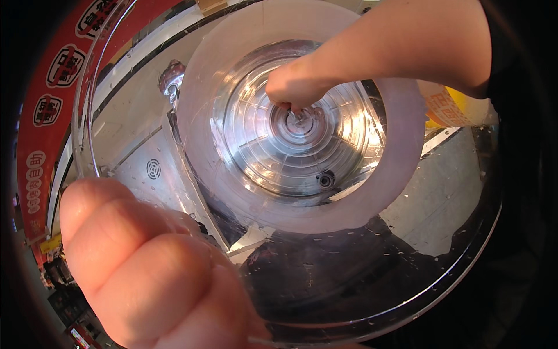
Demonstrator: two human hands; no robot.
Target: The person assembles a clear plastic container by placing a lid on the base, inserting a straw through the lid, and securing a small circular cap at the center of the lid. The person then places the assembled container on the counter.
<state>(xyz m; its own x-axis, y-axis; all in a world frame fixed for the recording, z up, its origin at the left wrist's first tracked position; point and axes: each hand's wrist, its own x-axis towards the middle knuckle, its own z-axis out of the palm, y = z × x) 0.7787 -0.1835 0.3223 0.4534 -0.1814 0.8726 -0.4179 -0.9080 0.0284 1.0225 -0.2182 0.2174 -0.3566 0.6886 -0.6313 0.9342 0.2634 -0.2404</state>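
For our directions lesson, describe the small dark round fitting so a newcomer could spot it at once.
Find the big clear round container whose rim the left hand grips. On its shiny ringed base, go down the picture from the right hand to the fitting. Unlike the bright rings, it is dark and off-centre.

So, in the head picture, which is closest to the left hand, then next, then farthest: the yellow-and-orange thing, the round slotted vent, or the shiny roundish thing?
From the left hand:
1. Round slotted vent: just above it.
2. Shiny roundish thing: farther up, past the vent.
3. Yellow-and-orange thing: far right side.
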